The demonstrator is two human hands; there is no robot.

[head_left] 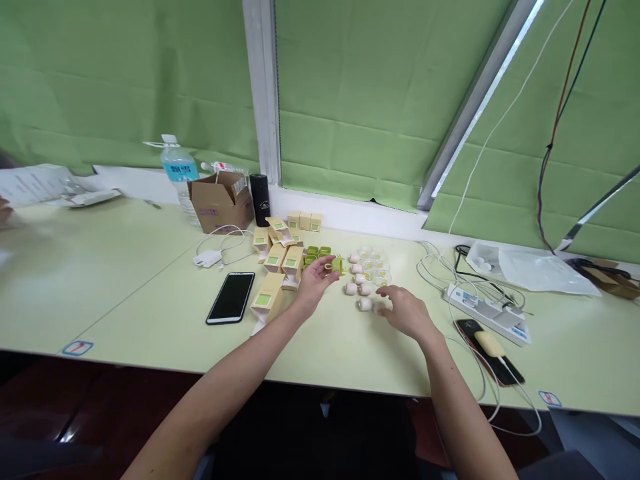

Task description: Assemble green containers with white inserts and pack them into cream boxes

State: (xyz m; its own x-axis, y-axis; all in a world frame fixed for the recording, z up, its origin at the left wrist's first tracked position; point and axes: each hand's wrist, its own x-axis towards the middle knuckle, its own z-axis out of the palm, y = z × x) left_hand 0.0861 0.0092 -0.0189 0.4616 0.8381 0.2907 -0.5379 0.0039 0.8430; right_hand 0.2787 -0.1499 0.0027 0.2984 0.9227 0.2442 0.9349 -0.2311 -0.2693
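My left hand (pixel 315 283) pinches a small green plastic holder (pixel 336 265) with loop-like parts on it, raised a little over the table. My right hand (pixel 405 310) is above the table with thumb and forefinger apart, beside a small pale cylinder (pixel 365 304). Another pale piece shows partly by its thumb; whether they touch I cannot tell. Several more pinkish-white cylinders (pixel 351 289) stand between the hands. Behind them lie clear plastic pieces (pixel 376 265) with yellow spots. Several green holders (pixel 311 252) sit just beyond my left hand.
Small cream boxes (pixel 269 293) with green labels cluster left of my left hand, near a phone (pixel 231 298). Farther back stand a cardboard box (pixel 223 203), a water bottle (pixel 179 177) and a black cylinder (pixel 260 200). A power strip (pixel 487 313), cables and another phone (pixel 470 328) lie right.
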